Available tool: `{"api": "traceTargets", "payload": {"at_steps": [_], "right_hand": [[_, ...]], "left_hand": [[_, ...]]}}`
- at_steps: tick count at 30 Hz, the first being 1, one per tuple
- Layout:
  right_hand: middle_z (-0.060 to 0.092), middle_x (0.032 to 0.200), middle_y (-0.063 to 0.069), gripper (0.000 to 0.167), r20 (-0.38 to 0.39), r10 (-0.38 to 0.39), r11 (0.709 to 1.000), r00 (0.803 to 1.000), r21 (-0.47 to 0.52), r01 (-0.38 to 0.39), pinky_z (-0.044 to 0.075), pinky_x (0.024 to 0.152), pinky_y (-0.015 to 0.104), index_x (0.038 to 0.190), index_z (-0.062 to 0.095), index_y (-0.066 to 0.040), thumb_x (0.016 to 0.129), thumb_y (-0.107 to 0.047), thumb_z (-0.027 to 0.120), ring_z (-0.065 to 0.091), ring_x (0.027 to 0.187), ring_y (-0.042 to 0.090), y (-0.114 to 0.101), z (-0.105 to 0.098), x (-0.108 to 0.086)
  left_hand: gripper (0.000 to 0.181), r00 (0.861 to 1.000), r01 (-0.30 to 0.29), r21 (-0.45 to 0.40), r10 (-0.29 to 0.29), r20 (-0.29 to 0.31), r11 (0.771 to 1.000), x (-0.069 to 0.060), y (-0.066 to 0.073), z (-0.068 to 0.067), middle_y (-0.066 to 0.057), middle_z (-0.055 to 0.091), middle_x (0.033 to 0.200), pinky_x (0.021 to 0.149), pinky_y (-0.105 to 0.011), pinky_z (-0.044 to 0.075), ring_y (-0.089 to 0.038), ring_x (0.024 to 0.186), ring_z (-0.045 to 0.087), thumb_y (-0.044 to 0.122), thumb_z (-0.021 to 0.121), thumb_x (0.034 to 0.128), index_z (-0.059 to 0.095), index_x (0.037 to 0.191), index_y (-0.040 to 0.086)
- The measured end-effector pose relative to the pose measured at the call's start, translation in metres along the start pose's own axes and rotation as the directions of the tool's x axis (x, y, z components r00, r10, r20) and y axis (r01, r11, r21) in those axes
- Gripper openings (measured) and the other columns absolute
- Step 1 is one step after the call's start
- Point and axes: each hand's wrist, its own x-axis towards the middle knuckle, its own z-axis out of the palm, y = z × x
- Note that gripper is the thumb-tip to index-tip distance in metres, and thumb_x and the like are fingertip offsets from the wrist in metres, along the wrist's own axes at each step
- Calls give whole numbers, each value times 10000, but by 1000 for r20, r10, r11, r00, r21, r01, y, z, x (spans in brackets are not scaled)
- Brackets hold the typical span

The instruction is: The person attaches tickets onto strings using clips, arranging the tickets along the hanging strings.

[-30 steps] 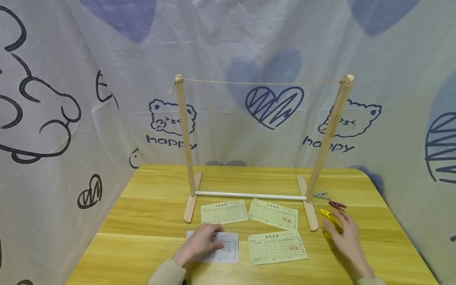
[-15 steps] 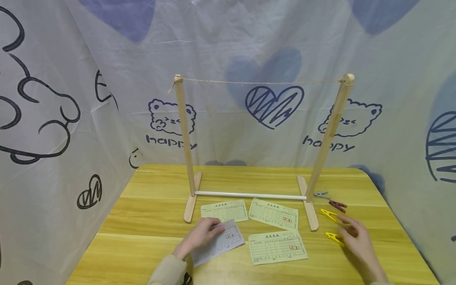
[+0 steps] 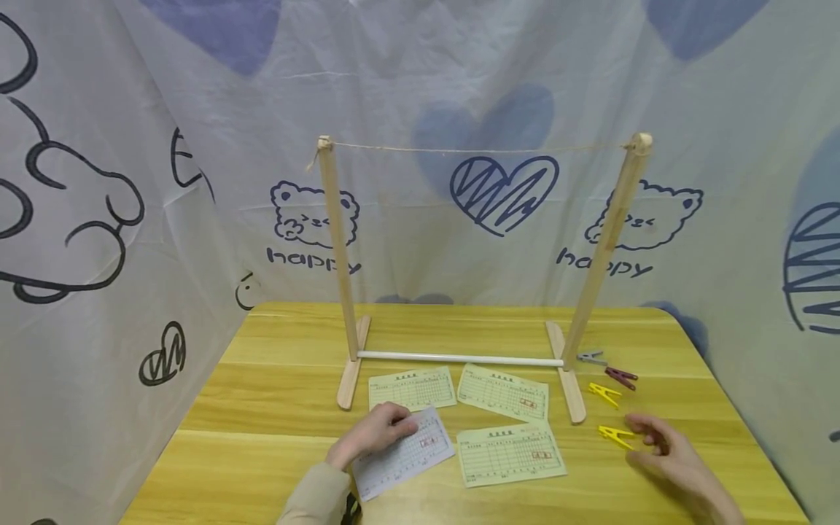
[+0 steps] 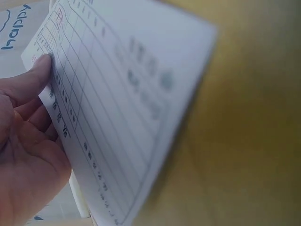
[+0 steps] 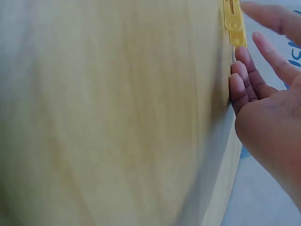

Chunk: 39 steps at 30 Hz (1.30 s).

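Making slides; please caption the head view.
Left grip holds a white slip; right grip is open at the nearer yellow clothespin.

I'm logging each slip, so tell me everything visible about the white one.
The white slip is a rectangular, paper-like form with dark ruled lines, small unreadable print and red marks. The left hand pinches its far edge, thumb on the printed face. It's askew, seemingly tilted off the table, left of the front green slip.

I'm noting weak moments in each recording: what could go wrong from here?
The left hand pinches the white slip along one edge, so it might sag or slide free. The right hand is open beside the nearer yellow clip and could knock it away. The left hand might also nudge the green slip just behind it.
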Motion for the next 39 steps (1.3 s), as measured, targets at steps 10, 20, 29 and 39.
{"api": "traceTargets", "payload": {"at_steps": [10,20,29,39], "right_hand": [[641,1032,-114,541,-55,-153,983,987,-115,146,423,709,174,1265,576,129,767,55,775,468,837,-31,2,6,6],[641,1013,100,499,-123,-107,980,987,-179,84,371,646,199,1235,607,113,794,-19,800,418,756,19,-8,18,14],[603,1040,113,556,-132,-50,980,990,-197,23,348,662,210,1253,582,97,824,-158,826,395,792,64,-13,21,18],[613,962,107,503,-141,-38,951,989,-309,-7,361,638,220,1147,640,98,818,-226,840,427,771,105,-13,19,24]], "left_hand": [[225,999,41,-20,-41,12,999,0,2,1,-30,639,770,544,-180,391,-87,630,518,194,582,1026,712,940,32],[226,998,61,-25,-61,11,998,0,1,2,-19,649,792,560,-186,412,-93,644,535,201,579,1028,725,980,35],[227,998,55,-24,-55,10,998,-1,3,0,-20,643,771,549,-180,404,-82,626,524,197,578,1028,723,966,34],[229,998,60,-34,-60,13,998,-3,6,1,-70,665,806,564,-195,397,-128,658,532,194,582,1025,723,987,18]]}}
